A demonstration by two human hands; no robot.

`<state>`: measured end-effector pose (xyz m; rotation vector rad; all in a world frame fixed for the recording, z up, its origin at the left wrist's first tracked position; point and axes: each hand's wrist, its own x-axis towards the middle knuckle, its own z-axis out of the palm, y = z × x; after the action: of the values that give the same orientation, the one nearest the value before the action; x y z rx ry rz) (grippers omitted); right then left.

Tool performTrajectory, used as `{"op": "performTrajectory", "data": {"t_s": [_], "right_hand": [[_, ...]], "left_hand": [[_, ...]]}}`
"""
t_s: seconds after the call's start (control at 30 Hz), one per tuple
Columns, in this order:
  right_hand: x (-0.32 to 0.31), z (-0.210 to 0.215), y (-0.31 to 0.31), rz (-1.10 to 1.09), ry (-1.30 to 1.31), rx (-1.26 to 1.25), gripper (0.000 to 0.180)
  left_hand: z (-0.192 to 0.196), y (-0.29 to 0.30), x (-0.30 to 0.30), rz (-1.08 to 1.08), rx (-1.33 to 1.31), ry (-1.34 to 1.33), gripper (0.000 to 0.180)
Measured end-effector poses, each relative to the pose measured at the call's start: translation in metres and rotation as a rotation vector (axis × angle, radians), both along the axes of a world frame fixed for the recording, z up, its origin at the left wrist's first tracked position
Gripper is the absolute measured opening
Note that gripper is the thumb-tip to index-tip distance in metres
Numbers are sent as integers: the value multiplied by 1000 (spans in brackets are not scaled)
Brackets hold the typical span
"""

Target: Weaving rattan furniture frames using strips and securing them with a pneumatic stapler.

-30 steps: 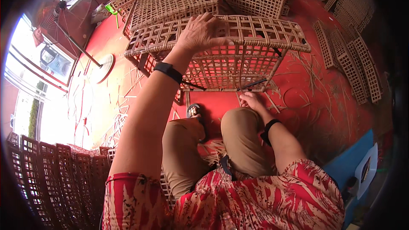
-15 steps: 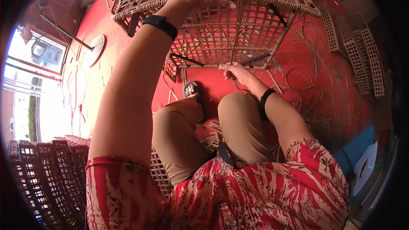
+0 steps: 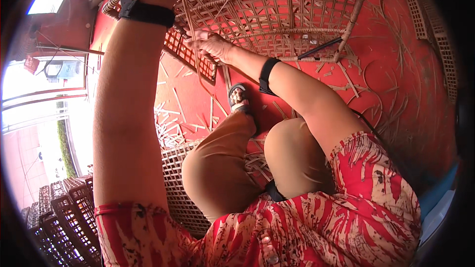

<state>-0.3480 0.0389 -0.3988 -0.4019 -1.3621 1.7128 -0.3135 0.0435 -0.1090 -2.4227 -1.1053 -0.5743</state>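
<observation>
A large brown wicker piece [image 3: 296, 16] with an open lattice weave stands tipped before me, its rods wrapped in cane. My left forearm reaches up to its left side, and the hand itself is past the top edge of the view. At the lower left of the wicker piece, my right hand [image 3: 213, 45] has its fingers closed around a long thin cane strip [image 3: 198, 71]. The strip runs from the upper weave down past the fingertips. Just below that hand is a small lattice panel [image 3: 184, 55] with a dark rim.
Cane offcuts [image 3: 170, 128] litter the red floor [image 3: 366, 76]. Dark lattice panels [image 3: 67, 207] are stacked at lower left, and more lattice panels [image 3: 435, 29] lie at far right. A woven piece [image 3: 180, 168] is beside my left leg. Windows [image 3: 44, 89] are on the left.
My left hand has gone from the wicker rim out past the top edge. My right hand has moved left and up from the bottom rail to the lower left corner. The view has shifted.
</observation>
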Motion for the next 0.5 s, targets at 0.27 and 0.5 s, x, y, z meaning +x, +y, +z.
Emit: {"op": "performTrajectory", "data": {"t_s": [0.27, 0.5], "right_hand": [[64, -117, -38, 157, -382, -279, 31], [196, -187, 24, -611, -9, -827, 30]], "left_hand": [[-39, 1, 0, 66, 268, -98, 34], [-41, 26, -9, 66, 355, -178, 29]]}}
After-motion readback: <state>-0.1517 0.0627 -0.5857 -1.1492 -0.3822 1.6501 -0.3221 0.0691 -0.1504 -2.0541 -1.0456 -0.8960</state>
